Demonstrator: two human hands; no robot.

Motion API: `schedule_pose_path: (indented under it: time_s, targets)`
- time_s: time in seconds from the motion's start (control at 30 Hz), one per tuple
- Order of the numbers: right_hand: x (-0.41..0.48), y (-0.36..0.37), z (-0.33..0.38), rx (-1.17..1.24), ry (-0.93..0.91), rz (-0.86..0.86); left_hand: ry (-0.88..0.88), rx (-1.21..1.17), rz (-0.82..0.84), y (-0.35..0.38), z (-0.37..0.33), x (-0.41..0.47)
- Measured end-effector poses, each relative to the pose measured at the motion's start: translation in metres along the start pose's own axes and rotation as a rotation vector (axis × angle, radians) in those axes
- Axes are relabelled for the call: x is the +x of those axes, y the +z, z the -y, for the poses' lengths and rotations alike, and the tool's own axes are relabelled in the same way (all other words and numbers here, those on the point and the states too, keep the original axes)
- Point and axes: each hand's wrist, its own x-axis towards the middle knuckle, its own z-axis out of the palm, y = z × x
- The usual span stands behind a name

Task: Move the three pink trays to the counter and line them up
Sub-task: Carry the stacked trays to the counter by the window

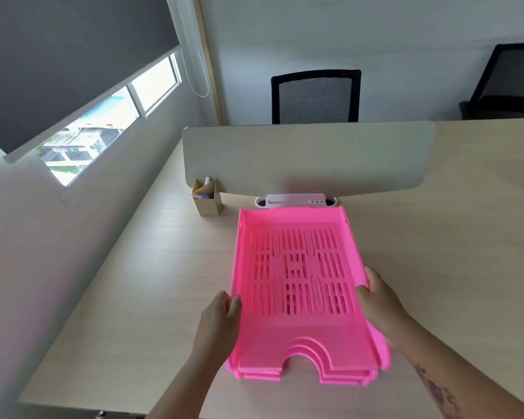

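A stack of pink trays with slotted bottoms lies nested on the pale wooden desk in front of me; layered edges show at the near notch. My left hand grips the stack's left rim, thumb over the edge. My right hand grips the right rim the same way. Whether the stack rests on the desk or is slightly lifted I cannot tell.
A grey divider panel stands across the desk just behind the trays, with a small white cable box at its base. A beige pen holder sits at the left of it. Two black mesh chairs stand beyond.
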Motion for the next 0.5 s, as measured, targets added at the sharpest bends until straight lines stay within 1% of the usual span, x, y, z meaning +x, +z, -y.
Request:
schedule_pose_path:
  time_s: [0.13,0.3,0.43,0.5]
  targets:
    - [0.002,-0.001,-0.001,-0.017,0.001,-0.001,-0.012,-0.033,0.005,0.000,-0.004,0.003]
    - [-0.001,0.001,-0.001,-0.066,-0.021,-0.035,-0.039,-0.130,0.033,0.000,-0.007,0.002]
    - [-0.001,-0.001,0.001,-0.094,0.010,-0.009,-0.093,-0.331,0.136,-0.003,0.001,-0.009]
    - [-0.004,-0.001,-0.001,-0.098,0.018,-0.013,-0.085,-0.394,0.186,-0.003,0.004,-0.016]
